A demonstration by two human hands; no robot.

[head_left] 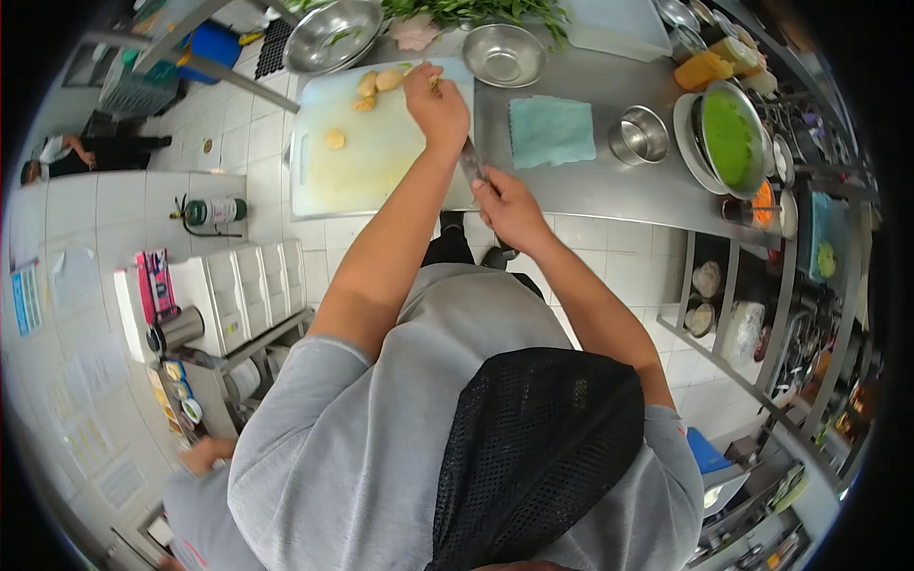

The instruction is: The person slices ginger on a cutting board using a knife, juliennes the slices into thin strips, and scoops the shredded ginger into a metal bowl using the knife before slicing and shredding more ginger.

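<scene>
My left hand (438, 109) is closed over the right side of the white cutting board (352, 186). A bit of yellowish-brown ginger shows between its fingers. Knobby ginger pieces (389, 79) lie on the board to the left of that hand, and a pale round piece of ginger (334, 139) sits apart from them. My right hand (509, 207) grips a knife (471, 164) by its handle, near the counter's front edge. The blade points up toward my left wrist, and part of it is hidden behind that wrist.
Behind the board are metal bowls (505, 55) and leafy greens (466, 11). On the right lie a teal cloth (551, 131), a small metal pot (639, 135) and a bowl of green contents (731, 138). A co-worker's arm (205, 455) shows at lower left; another person (90, 157) is farther off.
</scene>
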